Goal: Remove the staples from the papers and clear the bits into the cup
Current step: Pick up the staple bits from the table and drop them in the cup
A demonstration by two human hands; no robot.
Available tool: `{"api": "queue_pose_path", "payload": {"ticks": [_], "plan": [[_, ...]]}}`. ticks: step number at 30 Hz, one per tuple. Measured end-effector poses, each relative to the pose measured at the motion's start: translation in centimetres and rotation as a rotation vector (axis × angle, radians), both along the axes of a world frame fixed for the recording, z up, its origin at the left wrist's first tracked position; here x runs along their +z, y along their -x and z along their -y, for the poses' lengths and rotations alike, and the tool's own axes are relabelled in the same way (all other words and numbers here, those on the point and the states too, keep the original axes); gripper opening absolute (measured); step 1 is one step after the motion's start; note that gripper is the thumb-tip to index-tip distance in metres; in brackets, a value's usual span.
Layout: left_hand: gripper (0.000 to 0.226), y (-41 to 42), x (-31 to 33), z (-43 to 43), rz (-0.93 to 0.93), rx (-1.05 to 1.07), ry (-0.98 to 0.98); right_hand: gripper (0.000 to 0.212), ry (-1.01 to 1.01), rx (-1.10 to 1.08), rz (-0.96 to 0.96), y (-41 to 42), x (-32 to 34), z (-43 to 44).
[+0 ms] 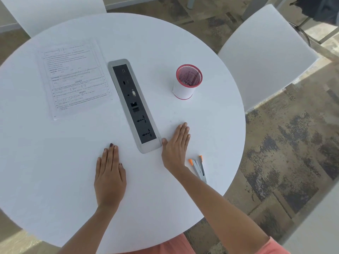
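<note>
Printed papers [73,77] lie flat at the far left of the round white table [55,180]. A red mesh cup [188,81] with a white wrap stands upright at the right of the table's middle. A metal staple remover [199,168] with orange tips lies near the table's right edge. My left hand [110,173] rests flat on the table, fingers straight, holding nothing. My right hand [177,145] also lies flat, fingers straight, just left of the staple remover and not touching it. A few tiny specks show on the table beyond my right fingertips; I cannot tell what they are.
A long grey and black socket panel [134,105] is set into the table between my hands and runs toward the papers. White chairs stand at the far left [55,13] and at the right [266,55]. Patterned carpet [284,153] lies beyond the table's edge.
</note>
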State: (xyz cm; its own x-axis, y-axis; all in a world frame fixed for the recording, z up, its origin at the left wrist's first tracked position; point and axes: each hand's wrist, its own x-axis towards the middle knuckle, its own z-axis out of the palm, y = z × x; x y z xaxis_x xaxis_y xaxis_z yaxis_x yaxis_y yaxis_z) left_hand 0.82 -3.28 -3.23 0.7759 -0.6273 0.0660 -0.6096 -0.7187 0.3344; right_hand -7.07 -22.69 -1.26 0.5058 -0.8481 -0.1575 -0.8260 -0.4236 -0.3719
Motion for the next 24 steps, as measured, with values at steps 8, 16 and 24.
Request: {"api": "queue_pose_path", "payload": {"ticks": [8,16,24], "plan": [[0.053,0.0,0.1,0.0,0.003,0.001,-0.001,0.078,0.130,-0.008,-0.081,-2.6,-0.4,2.7],[0.052,0.0,0.1,0.1,0.006,0.007,0.001,0.068,0.111,0.197,-0.073,-5.2,-0.1,6.3],[0.052,0.0,0.1,0.0,0.003,0.004,-0.006,0.052,0.187,0.492,0.063,-3.6,0.3,6.7]]}}
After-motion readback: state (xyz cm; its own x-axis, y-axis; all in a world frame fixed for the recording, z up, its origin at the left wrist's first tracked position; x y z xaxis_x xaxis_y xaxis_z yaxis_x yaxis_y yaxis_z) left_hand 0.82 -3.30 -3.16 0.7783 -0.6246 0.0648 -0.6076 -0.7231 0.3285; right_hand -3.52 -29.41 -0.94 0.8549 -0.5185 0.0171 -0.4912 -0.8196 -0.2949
